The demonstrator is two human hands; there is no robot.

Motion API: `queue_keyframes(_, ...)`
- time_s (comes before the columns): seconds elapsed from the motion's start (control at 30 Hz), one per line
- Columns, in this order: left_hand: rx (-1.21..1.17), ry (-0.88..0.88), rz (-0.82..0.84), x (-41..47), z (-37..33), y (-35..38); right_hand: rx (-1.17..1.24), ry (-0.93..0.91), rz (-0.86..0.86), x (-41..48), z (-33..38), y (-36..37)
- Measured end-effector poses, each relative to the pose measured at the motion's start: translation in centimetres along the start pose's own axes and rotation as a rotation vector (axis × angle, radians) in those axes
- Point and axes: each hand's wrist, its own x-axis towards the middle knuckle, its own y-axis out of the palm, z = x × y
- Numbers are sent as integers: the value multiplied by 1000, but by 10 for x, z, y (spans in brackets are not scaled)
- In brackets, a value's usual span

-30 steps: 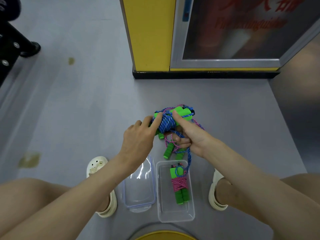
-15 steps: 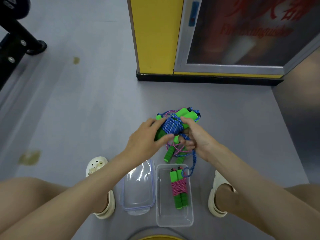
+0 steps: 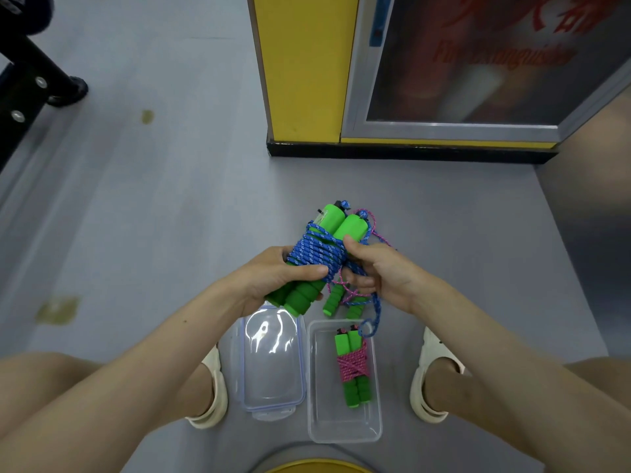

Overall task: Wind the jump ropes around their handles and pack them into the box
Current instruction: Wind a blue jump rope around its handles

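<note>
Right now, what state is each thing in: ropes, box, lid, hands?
Blue rope, mostly wound on its handles, tail hanging loose.
Pink rope in the box, fully wound, lying flat.
Other pink rope, unwound on the floor.
Box, open.
Lid, off, beside the box.
Left hand, grips the blue rope's handles.
Right hand, holds the blue tail.

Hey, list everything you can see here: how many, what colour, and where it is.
blue jump rope: one, blue cord wound on green handles, held in both hands
loose pink jump rope: one, pink cord, green handles, floor beneath the hands
wound pink jump rope: one, pink on green handles, inside the box
box: one, clear, floor between the feet
lid: one, clear, floor left of the box
cabinet: one, yellow with glass door, ahead
sandals: two, white, on the feet
left hand: one, grips the blue jump rope's handles
right hand: one, holds its blue cord
</note>
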Motion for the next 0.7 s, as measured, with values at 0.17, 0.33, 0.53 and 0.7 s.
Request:
queue_keyframes(0.17,307,135,-245,7,2,3,-161,78,-235,5,-8,0)
queue_keyframes(0.33,1011,261,-554,10,5,8,-292,111,-302,5,-9,0)
queue_keyframes(0.53,1327,370,-716,11,10,19,-139,140,-270,6,-9,7)
queue_keyframes(0.7,1536,450,-764,12,17,25,-98,155,-178,5,-5,11)
